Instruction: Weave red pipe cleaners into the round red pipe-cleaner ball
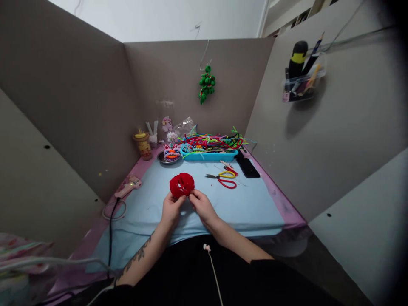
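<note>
A round red pipe-cleaner piece (181,183) is held up over the blue cloth (153,208), with gaps showing through its middle. My left hand (172,208) grips its lower left edge, fingers closed on it. At the lower right edge, the thumb and fingers of my right hand (201,205) pinch the same piece. Both hands are close together, and some fingertips are hidden behind the red fuzz. Beyond them to the right lie scissors (219,176) with one yellow and one red handle, blades pointing left.
A blue tray (208,157) heaped with coloured pipe cleaners (216,141) stands at the back, beside a metal dish (169,160). A black phone (249,167) lies right; a pink glue gun (128,187) with a cord lies left. Partitions enclose the table; green pipe-cleaner work (207,84) hangs behind.
</note>
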### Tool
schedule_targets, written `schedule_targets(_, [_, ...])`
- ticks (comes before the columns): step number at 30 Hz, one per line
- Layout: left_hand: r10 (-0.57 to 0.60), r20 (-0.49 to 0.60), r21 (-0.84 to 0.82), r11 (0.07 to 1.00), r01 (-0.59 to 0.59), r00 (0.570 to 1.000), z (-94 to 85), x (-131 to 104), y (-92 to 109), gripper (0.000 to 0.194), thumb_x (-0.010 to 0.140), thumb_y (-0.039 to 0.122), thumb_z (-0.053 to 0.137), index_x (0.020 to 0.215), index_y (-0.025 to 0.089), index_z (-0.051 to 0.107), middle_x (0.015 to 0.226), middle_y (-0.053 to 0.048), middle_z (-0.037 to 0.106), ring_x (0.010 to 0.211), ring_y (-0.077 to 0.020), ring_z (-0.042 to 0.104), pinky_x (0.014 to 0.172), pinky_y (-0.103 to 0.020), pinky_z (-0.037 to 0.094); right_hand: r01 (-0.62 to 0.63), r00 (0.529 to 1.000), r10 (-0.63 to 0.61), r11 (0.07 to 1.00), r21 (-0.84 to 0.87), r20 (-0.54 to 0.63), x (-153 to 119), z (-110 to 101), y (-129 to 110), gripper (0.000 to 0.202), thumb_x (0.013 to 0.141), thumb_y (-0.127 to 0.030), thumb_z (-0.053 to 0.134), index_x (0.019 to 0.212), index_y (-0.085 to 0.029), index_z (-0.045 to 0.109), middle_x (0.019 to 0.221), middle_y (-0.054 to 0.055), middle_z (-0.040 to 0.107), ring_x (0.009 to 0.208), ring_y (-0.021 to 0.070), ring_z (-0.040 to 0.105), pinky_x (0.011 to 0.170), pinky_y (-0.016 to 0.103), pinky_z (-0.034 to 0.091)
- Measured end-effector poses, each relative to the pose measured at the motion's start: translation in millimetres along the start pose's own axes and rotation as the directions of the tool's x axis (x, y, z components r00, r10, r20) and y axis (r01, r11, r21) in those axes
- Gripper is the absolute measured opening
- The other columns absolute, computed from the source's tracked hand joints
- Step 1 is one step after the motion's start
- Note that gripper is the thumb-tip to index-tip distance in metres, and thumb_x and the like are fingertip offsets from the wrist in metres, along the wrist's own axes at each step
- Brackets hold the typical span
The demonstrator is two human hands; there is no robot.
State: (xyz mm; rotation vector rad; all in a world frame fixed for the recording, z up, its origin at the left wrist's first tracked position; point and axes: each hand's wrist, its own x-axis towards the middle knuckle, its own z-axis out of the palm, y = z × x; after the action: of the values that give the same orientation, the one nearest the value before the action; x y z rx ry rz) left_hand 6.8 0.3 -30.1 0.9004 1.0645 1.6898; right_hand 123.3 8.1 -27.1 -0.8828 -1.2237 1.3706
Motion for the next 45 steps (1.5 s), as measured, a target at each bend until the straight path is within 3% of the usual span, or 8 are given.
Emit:
schedule_targets(5, [-0.013, 0.027, 0.033, 0.999, 0.012, 1.0, 1.3, -0.2, -2.9, 0.037, 0.054, 0.03, 0.084, 0.084, 0.013, 0.071, 0.08, -0.007, 0.075, 0.073, -0.0197, 0.067, 0.076, -0.033, 0.05, -0.06, 0.997, 0.06, 0.998, 0.01, 0.057, -0.3, -0.6, 0.3, 0.027, 0.076, -0.04, 0.063, 0.089, -0.017, 0.071, 0.059, -0.005, 0.051, 0.048, 0.0065, 0.035, 0.044, 0.018, 0.029])
schedule_targets(10, [0.063, -0.135, -0.026, 0.997, -0.067, 0.989, 1.4, 1.7, -1.5, 0.04, 0.056, 0.032, 0.083, 0.09, 0.014, 0.071, 0.085, -0.007, 0.075, 0.077, -0.0185, 0.067, 0.079, -0.032, 0.049, -0.008, 1.0, 0.008, 1.0, -0.012, 0.005, -2.8, -6.9, 1.1, 0.035, 0.074, -0.038, 0.067, 0.104, -0.022, 0.075, 0.079, 0.001, 0.064, 0.055, 0.0085, 0.046, 0.048, 0.021, 0.037])
schedule_targets(14, [0.048, -0.167, -0.058, 0.997, -0.059, 0.985, -1.0, 4.2, -2.0, 0.043, 0.056, 0.033, 0.084, 0.091, 0.013, 0.07, 0.085, -0.006, 0.075, 0.077, -0.018, 0.067, 0.078, -0.031, 0.049, 0.033, 0.996, -0.034, 0.999, -0.011, -0.086, -2.6, -7.1, 2.7, 0.033, 0.074, -0.037, 0.066, 0.102, -0.022, 0.076, 0.1, 0.007, 0.071, 0.072, 0.0143, 0.059, 0.06, 0.025, 0.047])
schedule_targets(19, [0.034, -0.174, -0.1, 0.994, -0.052, 0.984, -1.5, 3.9, -5.5, 0.044, 0.055, 0.032, 0.086, 0.093, 0.014, 0.07, 0.089, -0.007, 0.075, 0.081, -0.0191, 0.068, 0.083, -0.033, 0.049, 0.02, 0.999, -0.02, 1.0, 0.0, -0.045, -4.2, 2.0, 7.0, 0.038, 0.077, -0.039, 0.065, 0.111, -0.025, 0.073, 0.118, 0.007, 0.07, 0.095, 0.0219, 0.065, 0.079, 0.037, 0.054])
schedule_targets(25, [0.036, -0.16, -0.124, 0.991, -0.056, 0.987, 1.5, 0.9, -5.2, 0.043, 0.055, 0.03, 0.086, 0.091, 0.014, 0.071, 0.087, -0.007, 0.075, 0.081, -0.0189, 0.069, 0.087, -0.035, 0.048, 0.187, 0.98, -0.194, 0.971, -0.15, -0.033, -5.5, 1.9, 10.3, 0.036, 0.079, -0.038, 0.064, 0.11, -0.023, 0.073, 0.125, 0.008, 0.067, 0.12, 0.0242, 0.058, 0.111, 0.045, 0.037])
schedule_targets(33, [0.008, -0.123, -0.188, 0.982, -0.032, 0.992, 3.7, -0.5, -7.5, 0.046, 0.056, 0.03, 0.086, 0.096, 0.015, 0.07, 0.094, -0.008, 0.075, 0.089, -0.0211, 0.069, 0.091, -0.037, 0.049, 0.175, 0.977, -0.198, 0.958, -0.227, -0.085, -10.2, 1.3, 7.5, 0.035, 0.082, -0.028, 0.054, 0.114, -0.02, 0.065, 0.111, 0.008, 0.069, 0.102, 0.0208, 0.062, 0.089, 0.036, 0.049])
schedule_targets(39, [-0.002, -0.092, -0.219, 0.976, -0.018, 0.996, 3.6, -0.7, -5.8, 0.046, 0.055, 0.03, 0.087, 0.095, 0.015, 0.07, 0.093, -0.008, 0.076, 0.087, -0.0206, 0.07, 0.091, -0.037, 0.049, 0.194, 0.968, -0.228, 0.945, -0.263, -0.107, -9.8, 4.9, 11.7, 0.037, 0.083, -0.025, 0.054, 0.118, -0.019, 0.063, 0.116, 0.009, 0.066, 0.106, 0.021, 0.061, 0.091, 0.035, 0.048])
schedule_targets(45, [-0.023, -0.038, -0.272, 0.962, 0.012, 0.999, 5.1, -1.7, -7.2, 0.043, 0.058, 0.029, 0.086, 0.095, 0.016, 0.071, 0.094, -0.007, 0.076, 0.089, -0.0196, 0.069, 0.092, -0.035, 0.048, 0.303, 0.929, -0.359, 0.877, -0.372, -0.089, -10.5, 1.5, 11.6, 0.034, 0.083, -0.021, 0.054, 0.114, -0.023, 0.068, 0.11, 0.008, 0.067, 0.106, 0.0212, 0.059, 0.097, 0.038, 0.046])
